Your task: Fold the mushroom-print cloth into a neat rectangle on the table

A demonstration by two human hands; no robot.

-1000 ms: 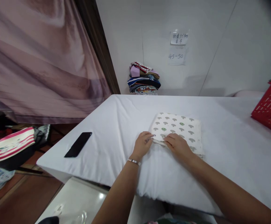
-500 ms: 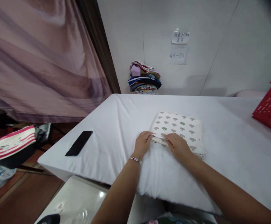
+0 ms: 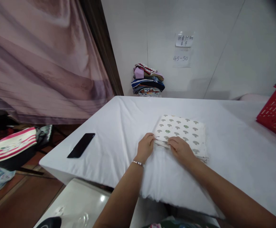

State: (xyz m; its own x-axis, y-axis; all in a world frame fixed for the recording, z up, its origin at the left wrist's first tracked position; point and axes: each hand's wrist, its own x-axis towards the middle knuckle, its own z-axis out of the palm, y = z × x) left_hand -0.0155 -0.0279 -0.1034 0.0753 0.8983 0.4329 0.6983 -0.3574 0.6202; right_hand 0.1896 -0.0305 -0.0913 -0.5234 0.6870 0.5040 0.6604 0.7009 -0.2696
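Observation:
A folded white cloth [image 3: 179, 129] printed with grey mushroom shapes and a few green ones lies flat on the white-covered table [image 3: 100, 120]. Its near edge shows several stacked layers. My left hand [image 3: 146, 146], with a silver bracelet at the wrist, pinches the cloth's near left corner. Farther right along the same near edge, the fingers of my right hand [image 3: 180, 149] are closed on the layers. The fingertips partly cover the edge, and the underside of the cloth is hidden.
A black phone [image 3: 81, 145] lies on the table's left side. At the right edge stands a red plastic basket [image 3: 275, 110]. Folded clothes [image 3: 147, 80] are stacked behind the table's far edge, against the wall. A white stool [image 3: 73, 202] is below the near edge.
Both hands stay at the cloth's near edge with almost the same grip. The view has shifted very slightly; the cloth lies where it was.

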